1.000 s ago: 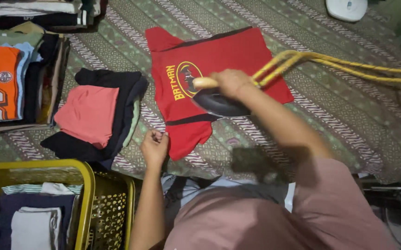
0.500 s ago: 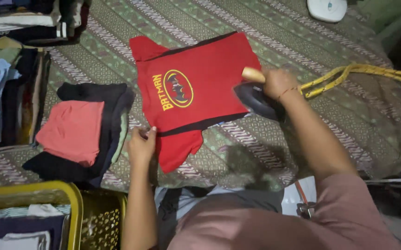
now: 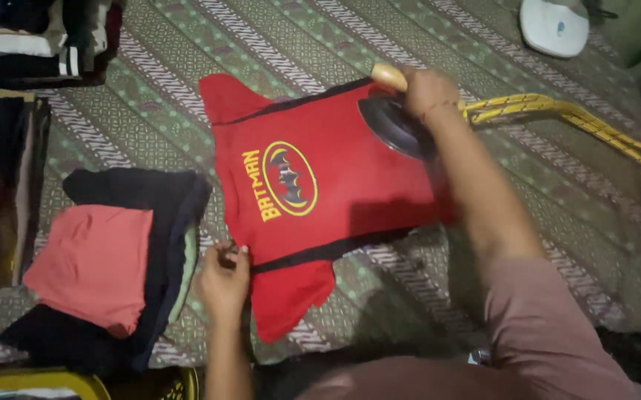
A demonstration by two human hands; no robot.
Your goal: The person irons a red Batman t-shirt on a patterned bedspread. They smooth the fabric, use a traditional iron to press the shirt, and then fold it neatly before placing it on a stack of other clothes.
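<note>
Under right hand (image 3: pixel 428 90): iron (image 3: pixel 396 126) (soleplate hidden) on red shirt (image 3: pixel 335 185).

The shirt (image 3: pixel 335 192) is bright red with black trim bands and a yellow-ringed oval emblem holding a black winged shape, beside yellow lettering. The iron (image 3: pixel 394 126) resting on it is dark grey to black with a pale tan handle, and its cord (image 3: pixel 572 122) is yellow. The cloth-covered surface (image 3: pixel 320 44) beneath is dull green with cream and brown patterned stripes. On the folded pile (image 3: pixel 105 259), a salmon-pink garment lies over black ones, with a pale green edge showing. The basket rim (image 3: pixel 31 381) is yellow. A white object (image 3: pixel 553 26) sits at the top.
</note>
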